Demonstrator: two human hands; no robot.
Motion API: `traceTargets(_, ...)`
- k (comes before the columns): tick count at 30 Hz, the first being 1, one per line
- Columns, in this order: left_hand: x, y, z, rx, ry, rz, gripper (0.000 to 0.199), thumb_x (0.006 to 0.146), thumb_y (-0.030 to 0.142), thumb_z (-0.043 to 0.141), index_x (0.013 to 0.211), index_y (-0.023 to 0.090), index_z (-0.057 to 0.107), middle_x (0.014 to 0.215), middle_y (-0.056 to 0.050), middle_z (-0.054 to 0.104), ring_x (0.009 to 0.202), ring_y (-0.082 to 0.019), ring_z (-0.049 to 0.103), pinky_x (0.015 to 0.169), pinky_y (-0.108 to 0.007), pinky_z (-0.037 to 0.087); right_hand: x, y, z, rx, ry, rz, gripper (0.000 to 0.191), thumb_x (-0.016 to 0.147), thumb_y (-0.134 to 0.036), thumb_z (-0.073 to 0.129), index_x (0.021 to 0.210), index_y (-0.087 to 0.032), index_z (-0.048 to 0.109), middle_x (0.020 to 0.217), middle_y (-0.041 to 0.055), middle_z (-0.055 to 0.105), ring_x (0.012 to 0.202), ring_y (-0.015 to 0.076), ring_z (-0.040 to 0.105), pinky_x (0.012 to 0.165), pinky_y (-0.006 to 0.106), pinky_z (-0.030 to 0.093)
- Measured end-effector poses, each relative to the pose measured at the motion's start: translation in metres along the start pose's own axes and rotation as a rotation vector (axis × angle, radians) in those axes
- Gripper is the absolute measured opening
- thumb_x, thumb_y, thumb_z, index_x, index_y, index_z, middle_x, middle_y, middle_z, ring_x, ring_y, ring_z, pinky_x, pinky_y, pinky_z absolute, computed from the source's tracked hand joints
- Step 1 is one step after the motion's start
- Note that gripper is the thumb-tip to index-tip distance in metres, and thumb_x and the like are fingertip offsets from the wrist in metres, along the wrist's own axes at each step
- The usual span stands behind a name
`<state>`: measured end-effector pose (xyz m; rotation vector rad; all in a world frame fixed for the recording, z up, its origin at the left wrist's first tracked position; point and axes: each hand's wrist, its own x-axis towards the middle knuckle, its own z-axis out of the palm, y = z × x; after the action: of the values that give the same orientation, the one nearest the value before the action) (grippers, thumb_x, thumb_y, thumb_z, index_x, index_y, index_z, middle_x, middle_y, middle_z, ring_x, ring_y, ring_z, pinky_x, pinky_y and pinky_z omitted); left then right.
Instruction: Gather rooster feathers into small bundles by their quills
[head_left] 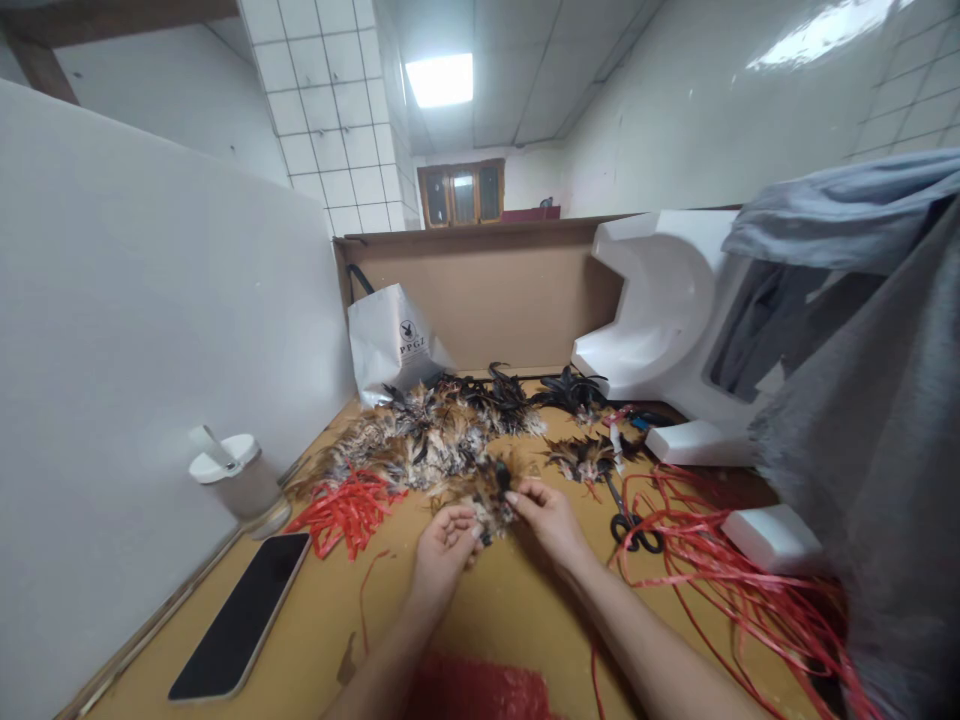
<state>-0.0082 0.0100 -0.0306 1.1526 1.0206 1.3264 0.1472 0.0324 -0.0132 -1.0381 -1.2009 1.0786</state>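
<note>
A small bunch of brown, black and white feathers (pixel 491 508) is between my two hands, over the middle of the table. My left hand (pixel 448 545) has its fingers curled in and its thumb pressed at the lower left of the bunch. From the other side, my right hand (pixel 551 515) pinches the dark part of the feathers between thumb and fingers. Just beyond lies a wide pile of loose feathers (pixel 420 440), mottled in front and blacker behind. Short strips of red plastic ribbon (pixel 349 510) are heaped to the left of my hands.
Black-handled scissors (pixel 636 533) and long red ribbon strands (pixel 750 590) lie on the right, near white foam pieces (pixel 772 538) and grey cloth (pixel 862 400). At left are a phone (pixel 244 615) and a lidded cup (pixel 238 485). A white bag (pixel 394 345) stands behind.
</note>
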Motion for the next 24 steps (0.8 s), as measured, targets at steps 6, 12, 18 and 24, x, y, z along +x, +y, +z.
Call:
traceTargets(6,0.003,-0.002,-0.005,-0.003,0.007,0.024,0.026,0.065,0.033,0.060,0.081,0.015,0.050,0.064,-0.001,0.057,0.049,-0.008,0.051,0.041,-0.016,0.034,0.037,-0.009,-0.076,-0.214,0.290,-0.103,0.031,0.065,-0.046,0.055,0.062,-0.015,0.052,0.049,-0.0036,0.045,0.043,0.0080,0.035,0.043,0.020,0.026)
traceTargets(12,0.006,-0.009,-0.008,-0.018,-0.009,0.008,0.025,0.065,0.033,0.060,0.079,0.014,0.051,0.063,-0.001,0.057,0.048,-0.007,0.050,0.039,-0.015,0.031,0.061,0.002,-0.134,-0.555,0.465,-0.048,0.027,0.065,-0.041,0.050,0.054,-0.016,0.049,0.047,-0.0031,0.044,0.043,0.0085,0.036,0.043,0.020,0.027)
traceTargets(18,0.009,-0.012,-0.011,-0.017,-0.023,0.017,0.025,0.064,0.034,0.060,0.077,0.015,0.051,0.062,0.000,0.058,0.048,-0.007,0.049,0.039,-0.015,0.030,0.074,0.030,-0.150,-0.747,0.454,0.070,0.019,0.064,-0.031,0.048,0.053,-0.016,0.052,0.045,-0.0022,0.046,0.039,0.0087,0.036,0.042,0.021,0.025)
traceTargets(24,0.007,-0.011,-0.009,-0.011,-0.021,0.013,0.025,0.063,0.034,0.061,0.076,0.015,0.052,0.060,0.001,0.057,0.047,-0.007,0.049,0.039,-0.015,0.030,0.077,0.037,-0.156,-0.939,0.386,0.142,0.016,0.060,-0.024,0.053,0.047,-0.016,0.056,0.047,0.0033,0.053,0.047,0.0135,0.047,0.048,0.024,0.027)
